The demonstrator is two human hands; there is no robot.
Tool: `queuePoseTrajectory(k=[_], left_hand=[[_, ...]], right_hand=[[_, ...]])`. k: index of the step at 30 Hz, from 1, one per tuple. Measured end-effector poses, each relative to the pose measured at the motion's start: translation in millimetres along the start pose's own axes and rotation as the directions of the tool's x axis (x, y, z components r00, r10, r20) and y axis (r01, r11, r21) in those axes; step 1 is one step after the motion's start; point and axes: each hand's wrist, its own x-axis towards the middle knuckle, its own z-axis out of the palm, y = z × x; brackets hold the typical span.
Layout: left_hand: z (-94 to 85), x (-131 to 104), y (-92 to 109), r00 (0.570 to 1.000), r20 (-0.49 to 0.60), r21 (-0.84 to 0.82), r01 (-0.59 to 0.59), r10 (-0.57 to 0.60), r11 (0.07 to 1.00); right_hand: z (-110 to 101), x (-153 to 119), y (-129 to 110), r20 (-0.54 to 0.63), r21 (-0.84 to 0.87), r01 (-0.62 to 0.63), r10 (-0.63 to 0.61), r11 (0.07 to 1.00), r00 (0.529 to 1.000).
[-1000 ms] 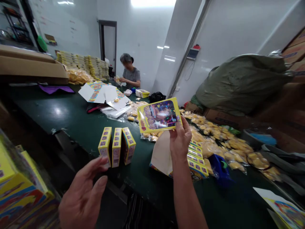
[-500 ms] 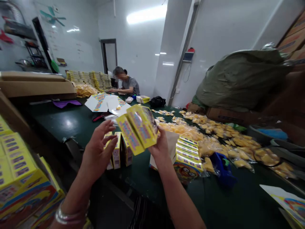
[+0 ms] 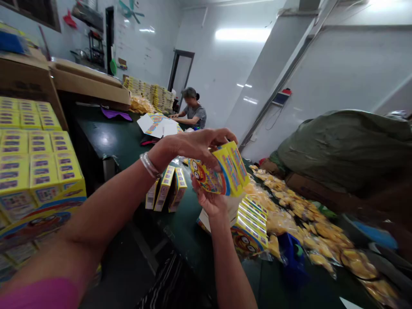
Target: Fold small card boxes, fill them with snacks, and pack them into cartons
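While the right hand cradled the yellow box from below above the table edge, the left hand pinched its top, seemingly to steady it, near three boxes standing upright beside a flat stack.

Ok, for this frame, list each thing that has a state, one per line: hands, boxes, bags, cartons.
left hand: grips the yellow box from above
right hand: supports the box from below
yellow box: held up off the table, tilted
three small boxes: standing on edge, side by side
flat box stack: lying flat, piled
snack bags: sealed, spread loose across the table
cardboard carton: open
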Motion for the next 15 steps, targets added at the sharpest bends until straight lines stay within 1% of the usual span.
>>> queuePoseTrajectory(k=[2,4,5,6,7,8,9,10,11,12,13,14,15], left_hand=[[-8.6,7,-20,0.997,-0.054,-0.156,0.053,-0.062,0.986],[-16.6,10,-38,0.984,-0.121,-0.258,0.096,-0.131,0.961],[-19.8,10,-45,0.977,-0.149,-0.291,0.103,-0.151,0.951],[-22.4,10,-51,0.971,-0.177,-0.314,0.101,-0.163,0.944],[-24.3,10,-57,0.965,-0.202,-0.334,0.095,-0.170,0.938],[-25.4,11,-61,0.960,-0.219,-0.351,0.089,-0.175,0.932],[-25.9,11,-64,0.957,-0.230,-0.367,0.083,-0.177,0.927],[-26.0,11,-67,0.955,-0.237,-0.380,0.077,-0.177,0.922],[-25.8,11,-69,0.954,-0.242,-0.393,0.069,-0.176,0.917],[-25.4,12,-70,0.953,-0.250,-0.408,0.059,-0.174,0.911],[-25.0,12,-72,0.947,-0.271,-0.427,0.043,-0.173,0.903],[-24.5,13,-73,0.932,-0.321,-0.452,0.008,-0.171,0.892],[-24.0,13,-75,0.905,-0.390,-0.481,-0.042,-0.171,0.876]], right_hand=[[2,-1,0,0.044,0.242,-0.134,0.128,0.961,0.991],[3,-3,2,0.075,0.424,-0.222,0.210,0.878,0.975],[2,-4,5,0.055,0.463,-0.222,0.222,0.858,0.974],[2,-6,7,-0.004,0.477,-0.188,0.216,0.859,0.976],[1,-8,8,-0.098,0.464,-0.128,0.194,0.877,0.976],[1,-11,8,-0.220,0.417,-0.044,0.148,0.908,0.964],[0,-14,7,-0.352,0.331,0.052,0.072,0.942,0.933],[-1,-18,3,-0.467,0.206,0.144,-0.033,0.968,0.884],[-1,-21,-2,-0.544,0.059,0.218,-0.152,0.974,0.825],[-2,-24,-9,-0.577,-0.083,0.266,-0.264,0.960,0.773],[-2,-27,-15,-0.573,-0.197,0.292,-0.351,0.936,0.740],[-2,-30,-20,-0.554,-0.271,0.302,-0.405,0.914,0.727],[-2,-31,-24,-0.535,-0.305,0.303,-0.425,0.903,0.730]])
